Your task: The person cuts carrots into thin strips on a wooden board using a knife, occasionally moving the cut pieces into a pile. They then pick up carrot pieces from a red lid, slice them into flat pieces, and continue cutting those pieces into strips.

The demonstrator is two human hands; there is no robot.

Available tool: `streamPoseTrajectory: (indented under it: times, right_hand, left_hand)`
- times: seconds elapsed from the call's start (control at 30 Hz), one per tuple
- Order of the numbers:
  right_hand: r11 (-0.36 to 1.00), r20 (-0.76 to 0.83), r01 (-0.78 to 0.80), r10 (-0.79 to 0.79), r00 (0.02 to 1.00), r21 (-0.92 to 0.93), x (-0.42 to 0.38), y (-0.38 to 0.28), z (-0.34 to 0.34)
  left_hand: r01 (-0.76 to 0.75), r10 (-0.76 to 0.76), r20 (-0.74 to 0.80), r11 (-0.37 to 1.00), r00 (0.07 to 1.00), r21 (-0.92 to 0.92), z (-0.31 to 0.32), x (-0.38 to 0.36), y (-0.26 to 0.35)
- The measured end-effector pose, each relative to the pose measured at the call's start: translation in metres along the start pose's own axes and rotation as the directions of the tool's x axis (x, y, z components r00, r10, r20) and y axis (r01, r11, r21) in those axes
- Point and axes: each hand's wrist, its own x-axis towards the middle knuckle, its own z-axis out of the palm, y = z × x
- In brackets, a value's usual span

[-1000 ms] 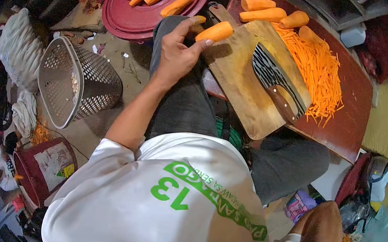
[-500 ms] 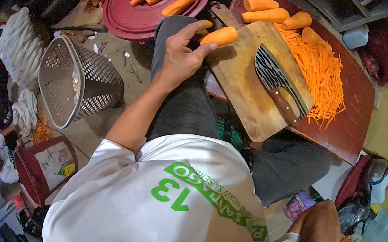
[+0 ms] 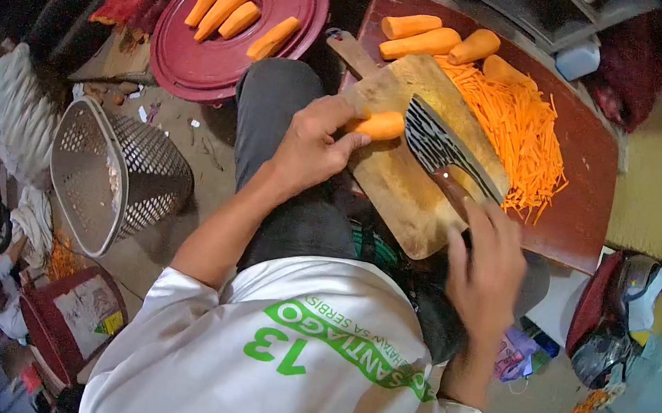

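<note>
Left hand (image 3: 311,150) grip clamped on carrot (image 3: 375,125) atop cutting board (image 3: 400,190) — right hand (image 3: 486,265) grip unclear, at cleaver (image 3: 443,150) handle

Light is even and moderately bright over the middle, with no harsh glare; the cutting board (image 3: 403,166) and the shredded carrot (image 3: 515,139) show saturated and sharp; a soft shadow lies under the left hand (image 3: 313,150) on the board; the white shirt (image 3: 276,366) reads clean, not blown out; the right hand (image 3: 489,273) is slightly blurred; a strong fisheye bends straight edges such as the bench (image 3: 590,207); the corners fall to a black vignette, and the rim is dim and smeared.
</note>
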Motion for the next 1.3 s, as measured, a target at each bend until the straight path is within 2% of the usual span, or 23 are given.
streamPoseTrajectory:
  times: [0.07,0.13,0.27,0.37,0.47,0.57,0.67,0.73,0.77,0.9,0.97,1.1,1.17,1.23,1.3]
  right_hand:
    - [0.997,0.049,-0.041,0.044,0.998,-0.067,0.0,0.04,0.054]
    - [0.987,0.079,-0.044,0.057,0.995,-0.156,0.002,0.053,0.077]
    - [0.985,0.096,-0.011,0.028,0.995,-0.174,0.012,0.066,0.089]
    - [0.99,0.141,0.006,0.014,0.99,-0.138,0.017,0.069,0.08]
    - [0.985,0.134,-0.168,0.171,0.976,-0.029,0.013,0.063,0.066]
    - [0.951,0.098,-0.291,0.282,0.954,0.099,0.002,0.057,0.051]
    - [0.931,-0.03,-0.209,0.228,0.973,0.298,-0.011,0.061,0.054]
    - [0.837,0.072,-0.348,0.352,0.933,0.423,-0.018,0.051,0.05]
    - [0.815,0.093,-0.365,0.363,0.927,0.45,-0.021,0.047,0.05]
    - [0.815,0.095,-0.323,0.318,0.943,0.481,-0.031,0.034,0.052]
    - [0.792,0.141,-0.353,0.328,0.934,0.498,-0.031,0.025,0.048]
    - [0.789,0.081,-0.335,0.344,0.935,0.516,-0.036,0.03,0.06]
    - [0.657,0.151,-0.436,0.445,0.883,0.616,-0.04,0.034,0.062]
    - [0.582,0.147,-0.452,0.495,0.856,0.676,-0.037,0.038,0.066]
    - [0.581,0.102,-0.423,0.502,0.859,0.695,-0.034,0.041,0.067]
  left_hand:
    - [-0.024,0.024,0.045,1.0,0.999,-0.009,0.011,0.001,-0.004]
    - [-0.082,0.08,0.075,0.996,0.994,0.022,0.015,0.002,-0.008]
    - [-0.159,0.14,0.146,0.979,0.979,0.124,0.012,0.005,-0.004]
    - [-0.172,0.165,0.113,0.984,0.98,0.054,0.016,0.006,0.0]
    - [-0.186,0.18,0.097,0.981,0.979,0.053,0.02,0.006,0.005]
    - [-0.165,0.163,0.164,0.986,0.973,-0.005,0.026,0.011,0.013]
    - [-0.266,0.257,0.232,0.964,0.938,0.006,0.038,0.022,0.022]
    - [-0.358,0.344,0.233,0.933,0.91,0.021,0.045,0.031,0.033]
    - [-0.4,0.383,0.235,0.916,0.893,0.028,0.049,0.033,0.036]
    - [-0.299,0.241,0.4,0.95,0.884,0.088,0.054,0.028,0.03]
    - [-0.282,0.239,0.354,0.957,0.904,0.074,0.055,0.023,0.028]
    - [-0.273,0.248,0.262,0.96,0.932,0.061,0.06,0.018,0.018]
    - [-0.246,0.228,0.279,0.969,0.933,0.031,0.06,0.019,0.019]
    - [-0.232,0.208,0.307,0.972,0.929,0.045,0.058,0.028,0.024]
    - [-0.212,0.168,0.345,0.973,0.924,0.094,0.059,0.033,0.035]
